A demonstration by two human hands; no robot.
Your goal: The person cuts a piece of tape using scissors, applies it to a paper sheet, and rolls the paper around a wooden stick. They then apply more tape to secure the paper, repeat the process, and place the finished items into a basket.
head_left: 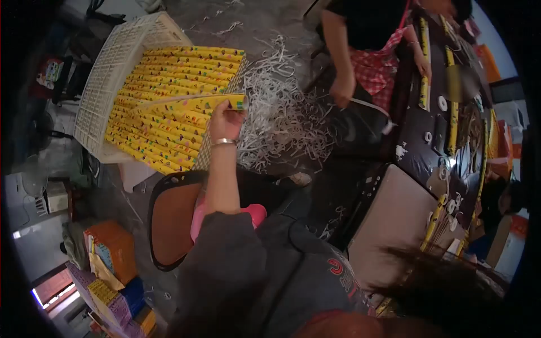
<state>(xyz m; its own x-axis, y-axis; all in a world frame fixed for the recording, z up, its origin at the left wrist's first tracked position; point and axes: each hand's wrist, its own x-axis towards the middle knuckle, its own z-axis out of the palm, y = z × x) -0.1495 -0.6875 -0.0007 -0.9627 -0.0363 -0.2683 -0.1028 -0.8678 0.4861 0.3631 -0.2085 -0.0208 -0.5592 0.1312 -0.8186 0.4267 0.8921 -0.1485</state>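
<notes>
My left hand (224, 121), with a silver bangle at the wrist, is closed near the right end of a yellow patterned paper roll (191, 105). The open, hollow end of this roll sticks out just past my fingers. It lies at a slight slant on top of many similar yellow rolls (163, 132), packed side by side in a cream plastic crate (104, 84). My right hand does not show.
Shredded white paper strips (282, 112) are heaped on the floor beside the crate. A brown-backed chair (174, 219) stands close to my arm. At upper right, a co-worker in a red checked apron (375, 73) holds a white strip beside a dark table (414, 132) bearing yellow rolls and tape.
</notes>
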